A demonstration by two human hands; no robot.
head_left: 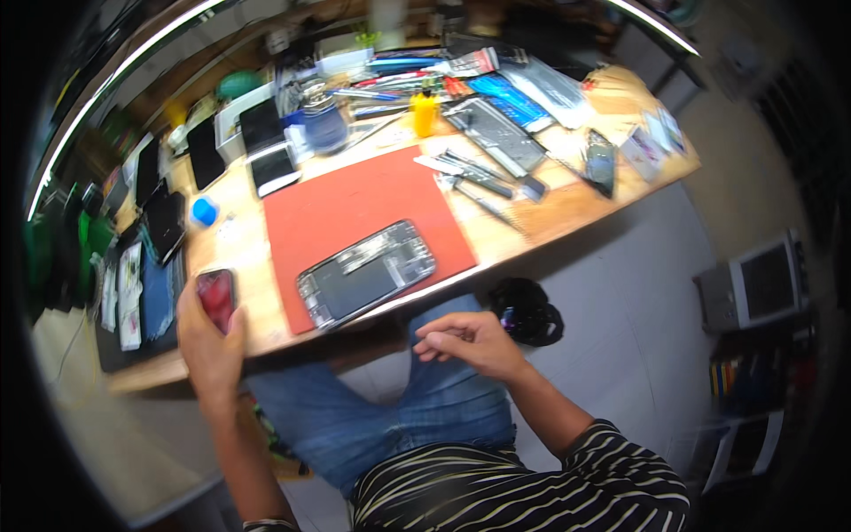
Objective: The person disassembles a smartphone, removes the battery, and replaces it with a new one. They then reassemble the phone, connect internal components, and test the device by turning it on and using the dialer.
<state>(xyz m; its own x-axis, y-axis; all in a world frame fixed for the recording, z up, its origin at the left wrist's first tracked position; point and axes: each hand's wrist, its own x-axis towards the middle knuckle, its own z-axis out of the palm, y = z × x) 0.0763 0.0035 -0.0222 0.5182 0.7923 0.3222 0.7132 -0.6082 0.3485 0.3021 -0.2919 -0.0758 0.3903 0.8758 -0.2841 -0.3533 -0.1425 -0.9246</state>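
- One dark red phone (pixel 216 298) sits at the near left edge of the tabletop (pixel 550 213), gripped by the left hand (pixel 208 341); the left fingers wrap its lower end and near side, so the hand is closed on it.
- The phone's glossy face points up and it stands tilted, its upper end toward the far side of the tabletop.
- Just right of it lies a red work mat (pixel 355 208), and on the mat's near part rests an opened phone (pixel 365 273) with its insides showing, lying slantwise, apart from the left hand.
- The right hand (pixel 470 344) hovers off the tabletop, below its near edge and above the person's jeans-clad lap (pixel 399 417); its fingers are curled loosely inward and hold nothing.
- Left of the held phone, a dark tray (pixel 133 301) carries flat phone parts.
- Farther back on the left, several black phones (pixel 206 152) lie in a row, with a small blue round cap (pixel 204 211) near them.
- Beyond the mat, a yellow bottle (pixel 425 113) stands upright among scattered tools, tweezers (pixel 470 173) and blue packets (pixel 510 99).
- A black round object (pixel 527 312) lies on the floor right of the lap.
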